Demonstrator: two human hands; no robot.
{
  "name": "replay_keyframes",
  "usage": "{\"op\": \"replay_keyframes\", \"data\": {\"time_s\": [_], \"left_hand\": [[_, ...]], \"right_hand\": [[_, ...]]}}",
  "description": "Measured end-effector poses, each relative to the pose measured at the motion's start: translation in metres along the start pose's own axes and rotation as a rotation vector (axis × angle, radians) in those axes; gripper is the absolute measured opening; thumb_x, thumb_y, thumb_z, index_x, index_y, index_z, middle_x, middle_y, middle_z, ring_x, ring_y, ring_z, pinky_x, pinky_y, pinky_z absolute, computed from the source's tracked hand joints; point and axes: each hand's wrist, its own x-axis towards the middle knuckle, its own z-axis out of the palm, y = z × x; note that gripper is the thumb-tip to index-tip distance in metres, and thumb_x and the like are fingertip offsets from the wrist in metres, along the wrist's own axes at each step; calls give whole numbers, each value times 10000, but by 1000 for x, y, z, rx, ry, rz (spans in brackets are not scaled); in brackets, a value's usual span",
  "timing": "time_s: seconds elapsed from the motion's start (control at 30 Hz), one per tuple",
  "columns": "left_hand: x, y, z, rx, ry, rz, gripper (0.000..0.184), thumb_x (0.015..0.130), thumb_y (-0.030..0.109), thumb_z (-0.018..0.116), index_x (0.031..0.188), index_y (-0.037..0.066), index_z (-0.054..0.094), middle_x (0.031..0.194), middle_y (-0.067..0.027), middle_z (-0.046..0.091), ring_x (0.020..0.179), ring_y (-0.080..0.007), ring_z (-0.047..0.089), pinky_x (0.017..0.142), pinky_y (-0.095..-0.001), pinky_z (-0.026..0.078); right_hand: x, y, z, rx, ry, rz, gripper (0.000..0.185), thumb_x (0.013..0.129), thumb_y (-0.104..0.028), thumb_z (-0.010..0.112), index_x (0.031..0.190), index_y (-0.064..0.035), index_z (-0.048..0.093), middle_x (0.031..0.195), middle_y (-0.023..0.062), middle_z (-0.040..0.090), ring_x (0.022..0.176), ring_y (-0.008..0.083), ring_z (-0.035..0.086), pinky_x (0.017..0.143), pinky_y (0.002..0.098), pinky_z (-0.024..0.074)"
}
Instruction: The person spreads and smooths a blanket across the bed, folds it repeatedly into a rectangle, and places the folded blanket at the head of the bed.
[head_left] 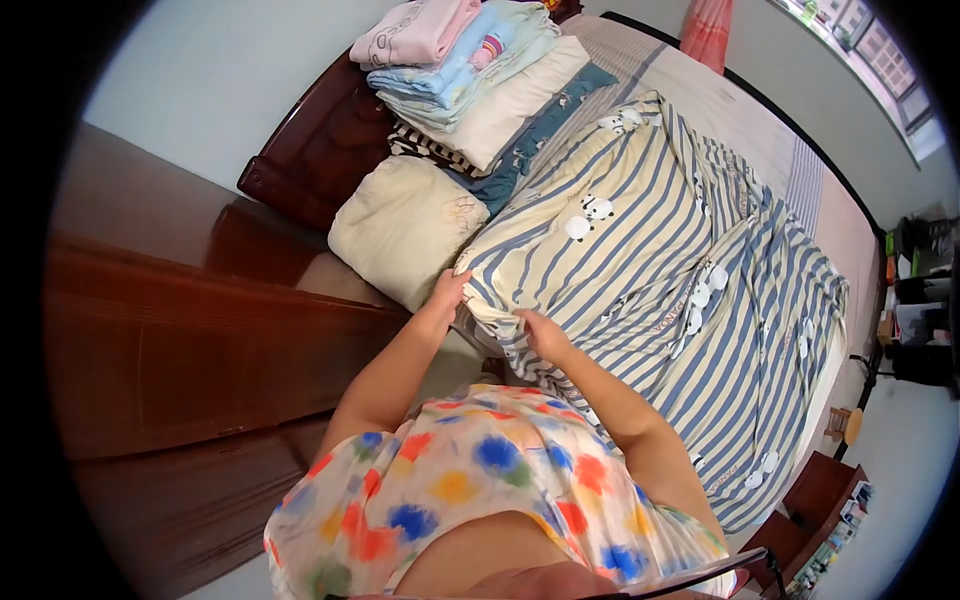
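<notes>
A blue and cream striped duvet cover (640, 250) with panda prints lies spread and wrinkled over the bed. At its near left corner, my left hand (450, 292) is closed on the edge of the fabric. A little to the right, my right hand (541, 334) pinches the same near edge. Between the two hands the cloth is bunched and hangs over the bed's side. Just beyond my left hand sits a cream cushion (405, 225), close to the duvet cover's corner.
Folded bedding (460, 75) is stacked on pillows against the dark wooden headboard (320, 135). A brown wooden wardrobe (220, 370) stands close on my left. A window (880, 60) is at the far right, with a small stool (846, 425) beyond the bed's foot.
</notes>
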Motion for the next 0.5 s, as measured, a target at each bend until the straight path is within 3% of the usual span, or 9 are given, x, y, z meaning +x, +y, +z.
{"op": "replay_keyframes", "data": {"time_s": [0.1, 0.2, 0.23, 0.33, 0.37, 0.47, 0.5], "left_hand": [[11, 0, -2, -7, -16, 45, 332, 921, 211, 521, 1194, 23, 513, 1104, -105, 615, 948, -210, 594, 823, -355, 468], [34, -7, -14, 34, -82, 83, 331, 933, 266, 450, 1154, 44, 555, 1034, -69, 646, 879, -172, 617, 765, -313, 485], [33, -1, -14, 75, -59, 53, 347, 932, 278, 428, 1152, 46, 562, 1019, -67, 651, 869, -170, 620, 759, -313, 486], [8, 25, -6, 158, -67, 24, 391, 931, 311, 388, 1159, 50, 569, 996, -59, 658, 867, -162, 624, 747, -311, 487], [0, 32, -3, 179, -85, 24, 405, 930, 320, 379, 1164, 51, 569, 992, -56, 660, 871, -160, 625, 744, -310, 486], [9, 38, -5, 234, -274, 93, 492, 934, 393, 371, 1193, 20, 561, 1102, -121, 628, 947, -214, 598, 813, -354, 454], [11, 39, -4, 157, -331, 138, 479, 926, 381, 411, 1163, -4, 569, 1076, -123, 633, 912, -216, 603, 807, -341, 459]], "right_hand": [[19, -13, -18, 35, 340, -133, 466, 759, 82, 519, 1191, -90, 502, 891, 120, 585, 797, 266, 591, 690, 334, 481], [34, -51, -40, 300, 404, 30, 346, 802, 36, 557, 1133, -54, 515, 919, 132, 595, 789, 300, 596, 707, 375, 484], [40, -55, -41, 358, 435, 33, 214, 844, -48, 591, 1055, -35, 564, 891, 128, 598, 778, 278, 599, 698, 362, 482], [57, -57, -45, 234, 347, -28, 180, 873, -143, 601, 988, -6, 611, 857, 128, 611, 764, 266, 601, 686, 348, 483], [65, -60, -45, 303, 265, 87, 254, 871, -237, 622, 961, -1, 643, 828, 136, 629, 768, 261, 613, 698, 337, 482], [81, -87, -50, 347, -13, 306, 349, 851, -296, 651, 1064, -21, 626, 865, 110, 648, 796, 180, 592, 723, 300, 468], [85, -91, -44, 286, 34, 295, 391, 786, -303, 720, 1024, -16, 604, 788, 95, 625, 758, 177, 588, 704, 299, 467]]}}
